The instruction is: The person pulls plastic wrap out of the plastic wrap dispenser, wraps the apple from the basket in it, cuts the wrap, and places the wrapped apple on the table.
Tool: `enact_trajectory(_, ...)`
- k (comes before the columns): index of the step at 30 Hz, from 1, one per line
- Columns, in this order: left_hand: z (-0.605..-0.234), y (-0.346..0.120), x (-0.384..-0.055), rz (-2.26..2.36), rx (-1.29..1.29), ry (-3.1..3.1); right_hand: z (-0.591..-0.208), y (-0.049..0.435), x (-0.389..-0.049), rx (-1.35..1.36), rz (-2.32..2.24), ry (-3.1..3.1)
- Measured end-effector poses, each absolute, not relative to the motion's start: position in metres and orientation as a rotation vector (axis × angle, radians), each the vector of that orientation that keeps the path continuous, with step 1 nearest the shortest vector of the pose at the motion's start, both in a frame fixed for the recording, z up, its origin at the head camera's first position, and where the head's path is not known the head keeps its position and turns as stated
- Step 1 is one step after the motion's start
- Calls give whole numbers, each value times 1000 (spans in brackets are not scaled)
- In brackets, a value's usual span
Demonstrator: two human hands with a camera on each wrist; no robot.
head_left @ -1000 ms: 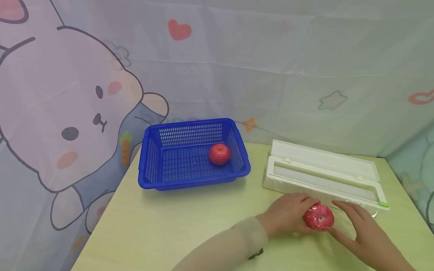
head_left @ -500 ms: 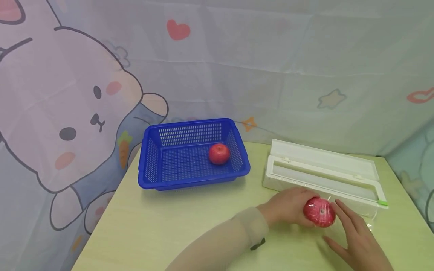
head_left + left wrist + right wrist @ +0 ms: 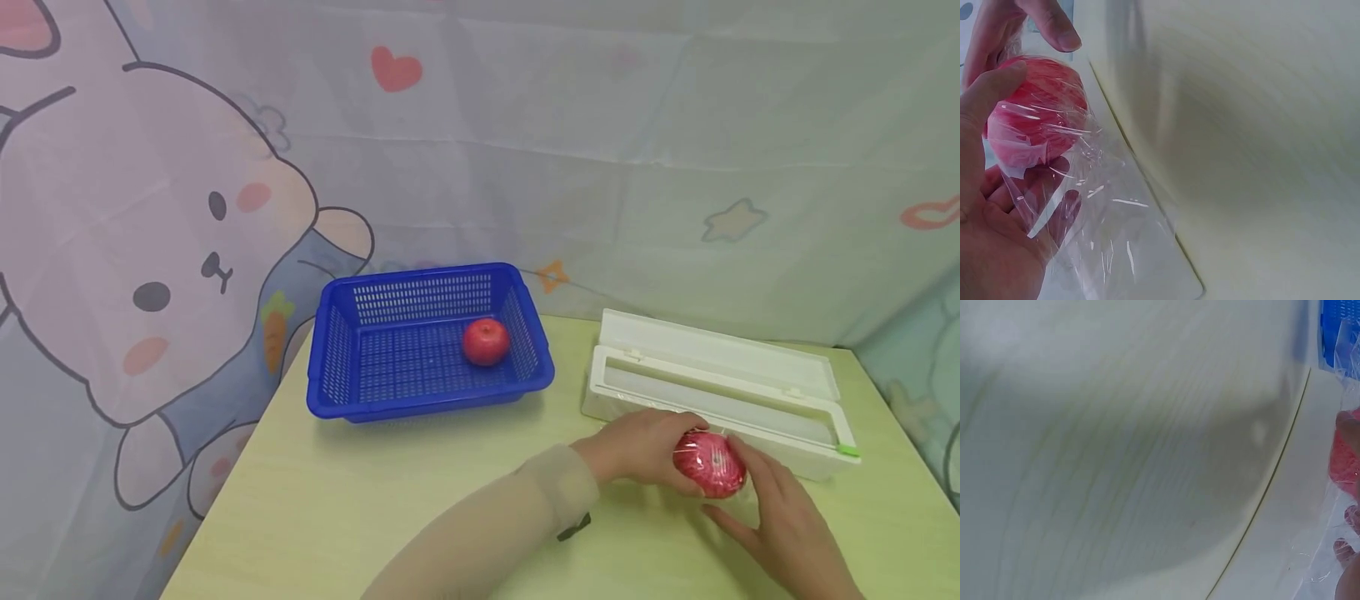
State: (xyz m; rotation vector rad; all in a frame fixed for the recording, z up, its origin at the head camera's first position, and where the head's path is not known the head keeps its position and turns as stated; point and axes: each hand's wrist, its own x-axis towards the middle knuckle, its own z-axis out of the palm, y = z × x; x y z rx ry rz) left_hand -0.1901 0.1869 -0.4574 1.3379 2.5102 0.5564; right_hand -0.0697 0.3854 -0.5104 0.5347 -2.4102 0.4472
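Observation:
Cling film covers a red apple point(image 3: 711, 463), held above the table in front of the white film box. My left hand point(image 3: 651, 446) grips it from the left. In the left wrist view, the left thumb lies over the wrapped fruit and the other fingers pass beneath it; loose clear film point(image 3: 1100, 206) trails down beside them. From the right, fingers of my right hand point(image 3: 791, 517) touch the far side of the apple, while its thumb stands apart below. The right wrist view catches only part of the apple at its right edge.
A blue plastic basket point(image 3: 431, 407) stands at the back left, with one bare red apple point(image 3: 486, 342) inside. Along the back right lies a white cling film box point(image 3: 720, 442), lid raised, its roll point(image 3: 716, 407) visible. A patterned cloth point(image 3: 525, 125) hangs behind the table.
Both hands and the wrapped apple have shifted slightly away from me. The right hand drew off the apple, then came back to touch it. The left hand has kept its grip throughout.

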Motion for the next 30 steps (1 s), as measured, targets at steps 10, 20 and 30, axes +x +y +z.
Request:
enact_trajectory(10,-452,188,-191,522,1312,2511,-507,385,-77,517,435,-2411)
enact_trajectory(20,-451,187,-190,418,1300,2539,-512,389,-84,501,484,-2456)
enact_trajectory(30,-454,175,-174,48,1658,2772,-494,393,-87,537,576,-2523)
